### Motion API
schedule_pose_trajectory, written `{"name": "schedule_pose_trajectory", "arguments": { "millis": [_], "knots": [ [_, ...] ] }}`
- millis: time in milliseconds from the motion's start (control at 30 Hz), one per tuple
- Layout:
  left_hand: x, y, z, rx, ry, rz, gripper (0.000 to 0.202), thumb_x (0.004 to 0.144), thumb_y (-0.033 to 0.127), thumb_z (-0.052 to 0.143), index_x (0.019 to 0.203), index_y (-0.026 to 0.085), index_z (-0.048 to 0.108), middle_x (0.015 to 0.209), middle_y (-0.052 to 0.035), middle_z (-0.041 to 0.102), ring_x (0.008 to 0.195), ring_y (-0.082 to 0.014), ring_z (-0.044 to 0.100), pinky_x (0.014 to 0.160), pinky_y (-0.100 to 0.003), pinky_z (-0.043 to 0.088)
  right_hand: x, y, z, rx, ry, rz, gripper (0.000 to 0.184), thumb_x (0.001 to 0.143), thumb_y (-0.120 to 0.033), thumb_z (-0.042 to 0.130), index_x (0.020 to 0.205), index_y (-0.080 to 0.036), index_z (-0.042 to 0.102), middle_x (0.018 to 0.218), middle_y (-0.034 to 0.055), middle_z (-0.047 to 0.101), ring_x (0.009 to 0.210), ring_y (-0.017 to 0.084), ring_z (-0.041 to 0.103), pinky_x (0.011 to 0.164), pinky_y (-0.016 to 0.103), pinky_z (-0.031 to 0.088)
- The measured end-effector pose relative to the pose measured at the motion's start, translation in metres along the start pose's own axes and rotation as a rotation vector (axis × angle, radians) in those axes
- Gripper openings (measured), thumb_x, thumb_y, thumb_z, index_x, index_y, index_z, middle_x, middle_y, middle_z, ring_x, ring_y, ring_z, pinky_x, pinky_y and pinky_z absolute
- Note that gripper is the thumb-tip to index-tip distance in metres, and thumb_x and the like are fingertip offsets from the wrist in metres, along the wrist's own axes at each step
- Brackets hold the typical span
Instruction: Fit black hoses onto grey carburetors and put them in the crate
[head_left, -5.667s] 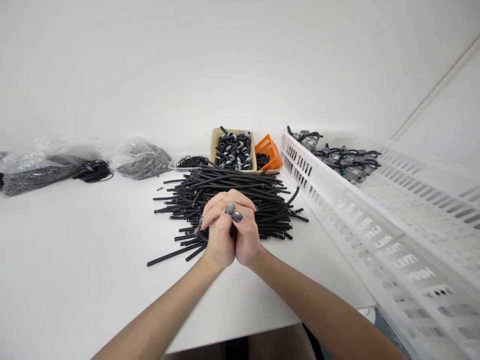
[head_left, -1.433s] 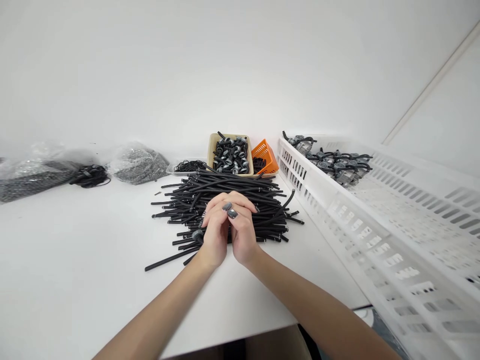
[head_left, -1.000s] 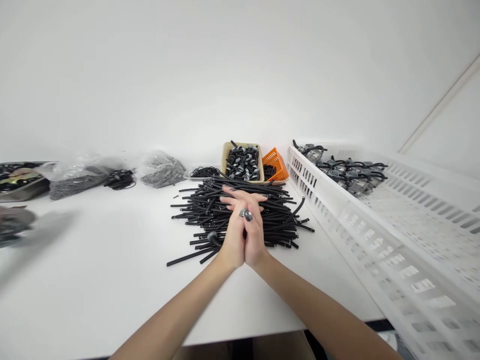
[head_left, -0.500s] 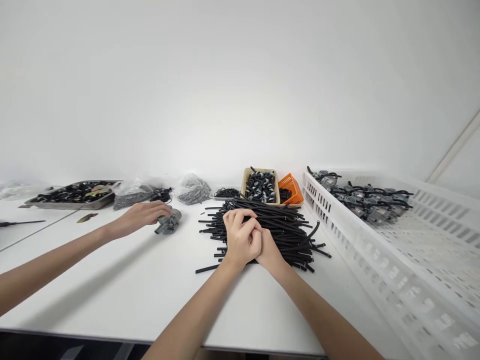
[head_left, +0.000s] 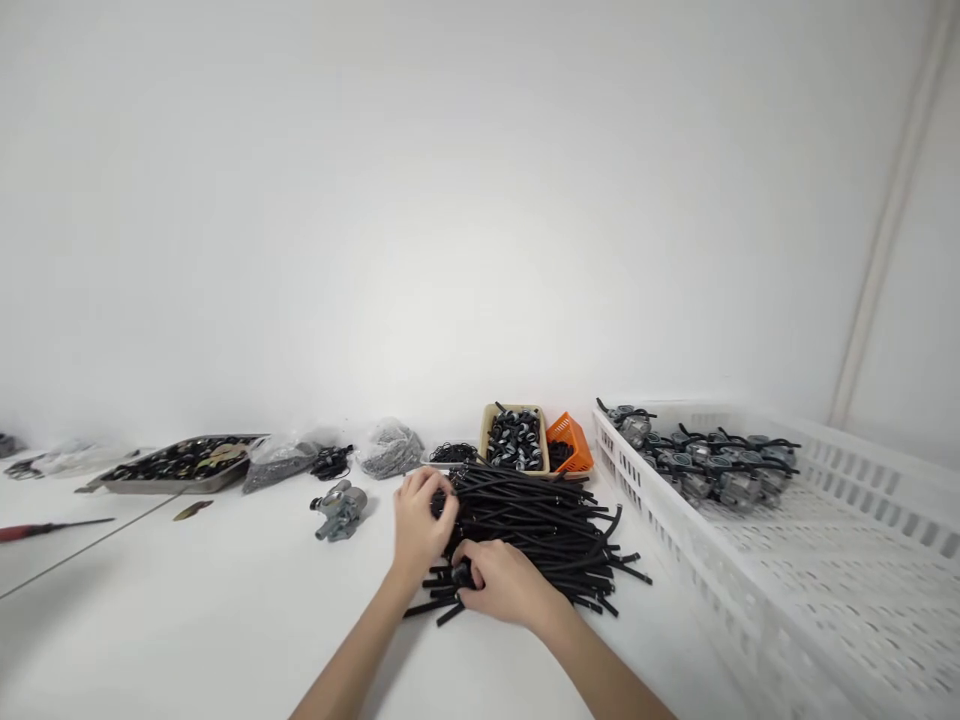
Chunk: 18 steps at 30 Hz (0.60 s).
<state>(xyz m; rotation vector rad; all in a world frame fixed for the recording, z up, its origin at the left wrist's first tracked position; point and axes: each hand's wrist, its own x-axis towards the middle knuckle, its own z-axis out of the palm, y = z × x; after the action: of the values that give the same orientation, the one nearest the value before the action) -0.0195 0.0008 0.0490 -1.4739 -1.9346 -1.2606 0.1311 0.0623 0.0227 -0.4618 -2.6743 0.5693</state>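
My left hand [head_left: 422,520] is at the left end of a pile of short black rubber hoses [head_left: 540,520], its fingers curled towards the thumb. Whether the dark shape in that grip is a held piece or the hoses behind cannot be made out. Lower and to the right, my right hand [head_left: 502,583] is closed round a small black rounded part [head_left: 463,573], just over the front of the pile. A grey cast-metal body with pipe stubs, like a carburetor [head_left: 341,510], lies on the white table to the left, apart from both hands.
A white crate [head_left: 705,570] on the right holds several metal bodies with hoses. Behind the pile stand a cream basket [head_left: 486,425] of black-and-silver parts and an orange basket [head_left: 576,445]. Farther left are plastic bags [head_left: 390,450], a metal tray [head_left: 165,485] and a red-handled screwdriver [head_left: 45,530].
My clasped hands have come apart, and a black part now shows in the right. Another person's arm has withdrawn from the grey metal body. The view has tilted up and turned slightly.
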Motion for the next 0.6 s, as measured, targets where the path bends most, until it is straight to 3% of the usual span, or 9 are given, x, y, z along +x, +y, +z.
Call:
{"name": "schedule_pose_trajectory", "arguments": {
  "millis": [100,167,267,333,433,533,600],
  "knots": [
    [-0.005,-0.042,-0.032,0.04,-0.139,-0.04,0.022,0.087,0.04,0.049,0.077,0.023,0.058,0.092,-0.0072,0.069,0.093,-0.0283,0.062,0.085,-0.042,0.045,-0.001,0.002,-0.004,-0.012,-0.004,-0.016,0.037,0.076,-0.016,0.06,0.111,-0.026,0.065,0.072,-0.0031,0.068,0.069,0.017,0.062,0.06,0.023,0.035],
    [-0.012,-0.081,-0.055,0.163,-0.276,-0.216,0.031,0.087,0.052,0.046,0.084,0.023,0.057,0.099,-0.0096,0.071,0.095,-0.0298,0.065,0.082,-0.041,0.047,-0.001,0.003,-0.004,-0.039,0.023,-0.012,0.04,0.077,-0.016,0.057,0.115,-0.026,0.063,0.079,-0.0011,0.07,0.074,0.018,0.064,0.063,0.024,0.037],
    [-0.026,-0.134,-0.088,0.362,-0.254,-0.476,0.04,0.086,0.061,0.041,0.095,0.023,0.05,0.104,-0.0125,0.07,0.087,-0.0322,0.068,0.069,-0.039,0.049,0.001,0.004,-0.002,-0.056,0.117,-0.007,0.041,0.079,-0.014,0.055,0.118,-0.025,0.061,0.094,0.003,0.071,0.084,0.02,0.066,0.07,0.026,0.041],
    [-0.033,-0.156,-0.104,0.426,-0.254,-0.612,0.047,0.084,0.068,0.038,0.098,0.023,0.047,0.103,-0.0132,0.071,0.079,-0.0331,0.069,0.061,-0.039,0.048,0.003,0.004,0.0,-0.032,0.173,-0.011,0.035,0.081,-0.013,0.055,0.114,-0.023,0.062,0.094,0.0031,0.07,0.083,0.019,0.065,0.072,0.025,0.042],
    [-0.035,-0.168,-0.113,0.427,-0.381,-0.662,0.049,0.082,0.07,0.036,0.09,0.024,0.049,0.096,-0.0124,0.072,0.08,-0.0345,0.07,0.06,-0.038,0.047,0.006,0.004,0.0,0.038,0.251,-0.029,0.023,0.082,-0.011,0.055,0.101,-0.022,0.064,0.086,0.0012,0.068,0.079,0.016,0.063,0.072,0.023,0.043],
    [-0.031,-0.169,-0.108,0.447,-0.458,-0.56,0.045,0.087,0.064,0.028,0.079,0.024,0.049,0.094,-0.0121,0.072,0.084,-0.0345,0.07,0.062,-0.037,0.047,0.007,0.005,-0.001,0.145,0.304,-0.069,0.021,0.083,-0.011,0.056,0.098,-0.022,0.065,0.082,0.0001,0.066,0.075,0.014,0.061,0.07,0.021,0.044],
    [-0.027,-0.169,-0.103,0.471,-0.473,-0.516,0.044,0.088,0.06,0.025,0.075,0.024,0.046,0.093,-0.0119,0.072,0.084,-0.0338,0.069,0.063,-0.038,0.047,0.006,0.007,0.0,0.239,0.273,-0.112,0.021,0.082,-0.011,0.056,0.097,-0.021,0.066,0.077,-0.001,0.064,0.07,0.013,0.059,0.066,0.019,0.044]
  ]
}}
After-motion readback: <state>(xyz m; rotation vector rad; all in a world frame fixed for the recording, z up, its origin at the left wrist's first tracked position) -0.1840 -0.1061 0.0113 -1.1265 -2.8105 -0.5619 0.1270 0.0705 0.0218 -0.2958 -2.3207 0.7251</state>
